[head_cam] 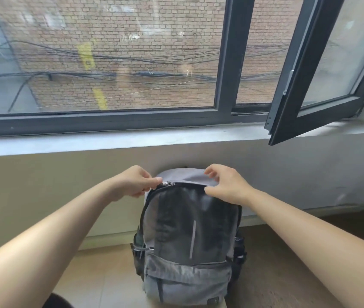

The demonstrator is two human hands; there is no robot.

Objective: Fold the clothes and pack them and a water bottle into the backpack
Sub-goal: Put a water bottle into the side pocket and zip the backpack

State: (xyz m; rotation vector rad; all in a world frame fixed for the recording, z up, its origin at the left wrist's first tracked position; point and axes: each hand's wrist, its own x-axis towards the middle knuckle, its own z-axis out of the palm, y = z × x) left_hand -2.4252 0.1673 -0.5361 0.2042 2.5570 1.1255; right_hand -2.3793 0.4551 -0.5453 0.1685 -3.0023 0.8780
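The left hand (135,184) pinches the zipper pull (167,183), thumb and fingers closed narrowly on it. The right hand (227,185) curls over the top of the backpack (190,236) — thumb on the front, fingers on the grey upper panel. Held by both hands, the backpack stands upright against the wall under the window sill (132,141) — its inside hidden.

The left hand (133,185) and right hand (229,186) are bare (forearms (49,230) too).

Big dark-framed window (227,63) faces a brick wall (154,25) and tangled cables (118,55), right sash (288,85) open inward, scuffed pale wall (43,185) below.
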